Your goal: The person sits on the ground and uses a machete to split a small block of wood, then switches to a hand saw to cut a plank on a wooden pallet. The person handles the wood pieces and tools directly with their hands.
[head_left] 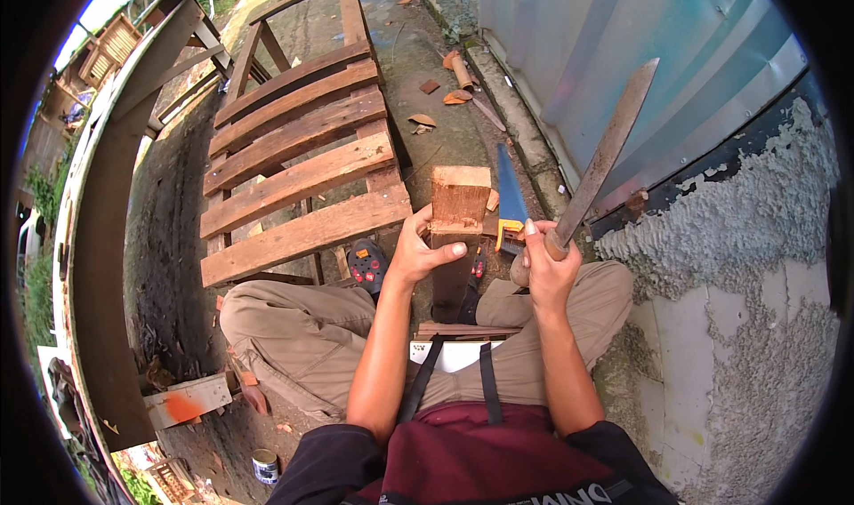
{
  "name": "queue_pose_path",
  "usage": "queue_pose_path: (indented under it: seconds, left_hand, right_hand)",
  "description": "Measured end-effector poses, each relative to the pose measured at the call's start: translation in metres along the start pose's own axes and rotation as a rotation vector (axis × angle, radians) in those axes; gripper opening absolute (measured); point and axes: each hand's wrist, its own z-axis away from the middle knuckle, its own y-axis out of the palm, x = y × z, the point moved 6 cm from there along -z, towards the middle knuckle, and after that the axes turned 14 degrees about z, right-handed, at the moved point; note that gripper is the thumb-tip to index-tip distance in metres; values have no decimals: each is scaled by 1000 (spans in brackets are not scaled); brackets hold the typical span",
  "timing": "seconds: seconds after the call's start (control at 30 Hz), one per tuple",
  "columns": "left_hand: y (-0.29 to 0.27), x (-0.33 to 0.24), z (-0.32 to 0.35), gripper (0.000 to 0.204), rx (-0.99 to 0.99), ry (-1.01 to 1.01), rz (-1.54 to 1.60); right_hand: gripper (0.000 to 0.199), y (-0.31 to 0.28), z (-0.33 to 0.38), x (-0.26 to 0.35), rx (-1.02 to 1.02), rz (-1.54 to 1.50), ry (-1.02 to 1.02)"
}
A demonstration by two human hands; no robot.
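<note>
My left hand (422,254) is closed around a wooden post (459,204), fingers on its left side and thumb across the near face. The post stands up between my legs, with a pale cut top and a rough, notched face. My right hand (550,274) grips the wooden handle of a machete (607,149), whose long, worn blade points up and away to the right, apart from the post. Beyond my right fingers lies a handsaw (511,194) with a blue blade and a yellow and black handle.
A slatted wooden frame (298,167) stands ahead on the left. A long board structure (111,238) runs along the left side. To the right are a corrugated metal sheet (587,52) and a rough wall (729,203). A small can (265,466) sits at the lower left.
</note>
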Motion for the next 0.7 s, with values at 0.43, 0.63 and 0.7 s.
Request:
queue_pose_path:
  seconds: [0.43,0.63,0.7]
  left_hand:
    - [21,12,-92,88,75,81,-70]
    - [20,10,-127,78,-3,95,-287]
    - [16,17,-138,76,-19,68,-251]
  right_hand:
    - [41,25,-6,38,93,-134,-152]
    - [45,37,-28,19,146,-54,-252]
    - [46,44,-37,8,140,-108,-251]
